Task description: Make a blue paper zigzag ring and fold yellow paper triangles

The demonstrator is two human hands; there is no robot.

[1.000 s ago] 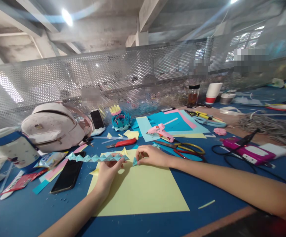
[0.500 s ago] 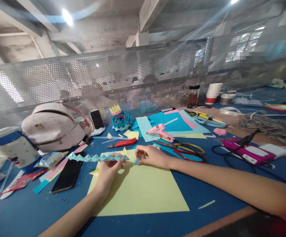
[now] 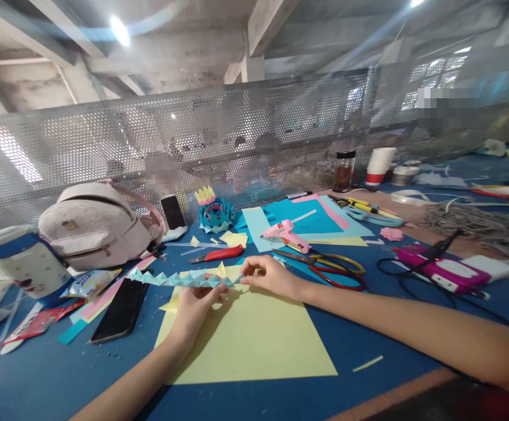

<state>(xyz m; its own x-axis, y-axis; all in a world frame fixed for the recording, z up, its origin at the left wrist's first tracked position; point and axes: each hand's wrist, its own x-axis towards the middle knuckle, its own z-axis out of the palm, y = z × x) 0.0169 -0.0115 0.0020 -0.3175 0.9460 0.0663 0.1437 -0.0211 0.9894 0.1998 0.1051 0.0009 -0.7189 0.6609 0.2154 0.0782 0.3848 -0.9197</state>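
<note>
A light blue strip of folded paper points (image 3: 162, 279) stretches leftward from my left hand (image 3: 197, 299), whose fingers pinch it near its right end. My right hand (image 3: 272, 278) has its thumb and forefinger closed on a small light blue folded paper piece (image 3: 237, 280), which meets the strip's right end. Whether the two are joined, I cannot tell. Both hands hover over a pale yellow sheet (image 3: 254, 345). Yellow folded paper points (image 3: 222, 270) stick up just behind my left hand. Behind my right hand lie scissors (image 3: 337, 269) with red and yellow handles.
A red utility knife (image 3: 223, 253), a pink glue gun (image 3: 287, 235) and blue paper (image 3: 298, 213) lie beyond the hands. A black phone (image 3: 120, 310), a backpack (image 3: 96, 225) and a jug (image 3: 21, 263) stand left. To the right are a magenta power strip (image 3: 443, 269) and cables.
My right hand has brought the small folded piece left and up to the strip's end. The strip has shifted slightly right with my left hand.
</note>
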